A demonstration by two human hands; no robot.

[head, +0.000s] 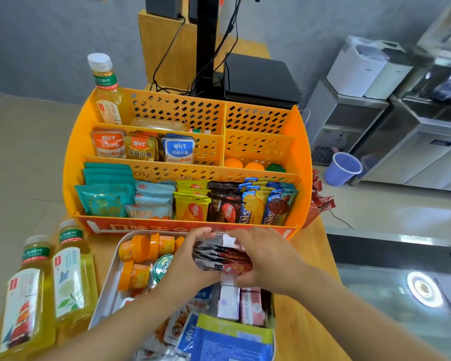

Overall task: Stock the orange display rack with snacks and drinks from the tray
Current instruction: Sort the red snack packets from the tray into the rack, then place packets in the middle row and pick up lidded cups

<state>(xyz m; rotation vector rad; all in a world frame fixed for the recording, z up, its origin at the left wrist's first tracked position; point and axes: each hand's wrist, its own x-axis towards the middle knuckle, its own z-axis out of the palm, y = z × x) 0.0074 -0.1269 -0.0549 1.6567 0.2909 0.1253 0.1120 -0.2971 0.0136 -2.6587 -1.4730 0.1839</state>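
The orange display rack (301, 162) stands on the counter, its front row packed with snack packets. Fish snack pouches fill the middle left tier and a tea bottle (106, 91) stands at the back left. In front of it lies the grey tray (107, 290) holding orange jelly cups (138, 248), a small can (163, 265), small boxes and loose packets. Above the tray, my left hand (188, 259) and my right hand (266, 256) are both closed around a stack of red and black snack packets (221, 257), pressed between them.
Two tea bottles (50, 280) stand left of the tray. Red sachets (320, 199) lie to the right of the rack. Behind it are a black monitor stand (206, 45) and cables. A purple bin (343, 168) sits on the floor at right.
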